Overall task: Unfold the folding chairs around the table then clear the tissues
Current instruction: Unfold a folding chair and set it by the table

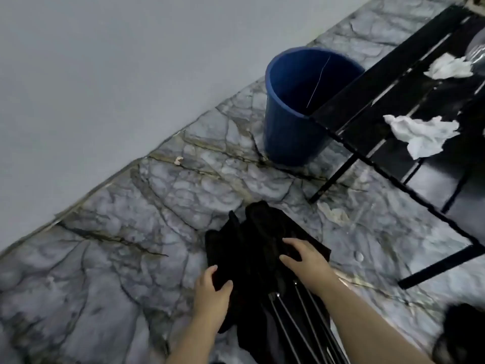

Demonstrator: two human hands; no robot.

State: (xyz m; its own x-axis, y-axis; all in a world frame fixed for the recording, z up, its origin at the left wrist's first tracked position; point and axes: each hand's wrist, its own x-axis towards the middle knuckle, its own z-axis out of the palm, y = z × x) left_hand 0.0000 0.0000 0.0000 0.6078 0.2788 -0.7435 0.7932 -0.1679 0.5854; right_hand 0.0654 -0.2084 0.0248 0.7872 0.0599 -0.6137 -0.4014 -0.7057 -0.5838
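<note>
A black folding chair (257, 232) stands bunched together on the marbled floor just in front of me, its fabric crumpled and its thin metal rods showing lower down. My left hand (211, 295) grips the fabric on the chair's left side. My right hand (305, 256) presses on the fabric at its right side, fingers curled over it. Two crumpled white tissues lie on the black slatted table (367, 119) at the right: one near its front edge (422, 134), another farther back (450, 67).
A blue plastic bin (296, 111) stands on the floor against the table's left corner, close to the grey wall (105, 74). Thin table legs (333, 177) reach the floor near the chair. A dark blurred object (462, 334) sits at the bottom right.
</note>
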